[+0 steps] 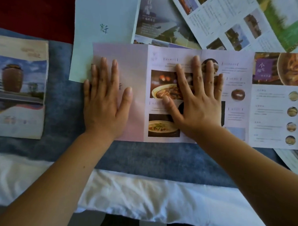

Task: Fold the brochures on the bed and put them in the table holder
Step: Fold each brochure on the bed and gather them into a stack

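Food brochure lies long-axis L–R; left hand & right hand pressing flat, fingers spread.

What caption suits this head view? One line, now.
Pressing a spread-out food brochure flat on the blue bed runner with left hand and right hand.

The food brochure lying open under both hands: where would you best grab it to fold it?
Probably its right end panel, taken from the right: it lies flat and uncovered beyond a crease, while the left hand and right hand press the other panels.
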The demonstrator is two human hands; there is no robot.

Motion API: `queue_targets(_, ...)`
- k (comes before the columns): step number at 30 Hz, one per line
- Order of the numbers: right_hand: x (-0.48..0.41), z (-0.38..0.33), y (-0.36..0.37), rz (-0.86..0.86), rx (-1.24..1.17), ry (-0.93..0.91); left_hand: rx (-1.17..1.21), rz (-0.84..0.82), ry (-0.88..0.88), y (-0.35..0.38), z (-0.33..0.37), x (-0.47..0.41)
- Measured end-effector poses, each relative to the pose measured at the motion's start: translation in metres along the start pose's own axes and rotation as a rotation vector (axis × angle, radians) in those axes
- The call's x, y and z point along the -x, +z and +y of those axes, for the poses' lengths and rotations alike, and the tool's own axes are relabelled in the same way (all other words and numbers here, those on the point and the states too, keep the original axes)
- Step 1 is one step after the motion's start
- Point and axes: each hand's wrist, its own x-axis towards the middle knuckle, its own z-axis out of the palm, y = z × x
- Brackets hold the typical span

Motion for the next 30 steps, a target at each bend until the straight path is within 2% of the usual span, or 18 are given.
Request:
queue_targets(10,-0.002,-0.019,0.002,0.025,-0.022,0.001,0.194,-0.030,0.014,-0.010,0.005,0.000)
queue_targets(14,0.000,-0.022,0.001,0.038,-0.044,-0.007,0.127,-0.016,0.033,-0.008,0.005,0.003)
queue_targets(20,0.003,-0.014,-0.004,-0.005,0.013,-0.016,-0.157,0.043,0.020,0.002,-0.015,0.004)
queue_targets(25,0.014,-0.029,0.004,0.019,0.004,-0.024,-0.172,0.057,0.029,0.006,-0.014,0.004)
queue_targets(30,0.015,-0.042,0.011,0.006,-0.002,-0.023,-0.152,-0.002,0.025,0.005,-0.008,0.005)
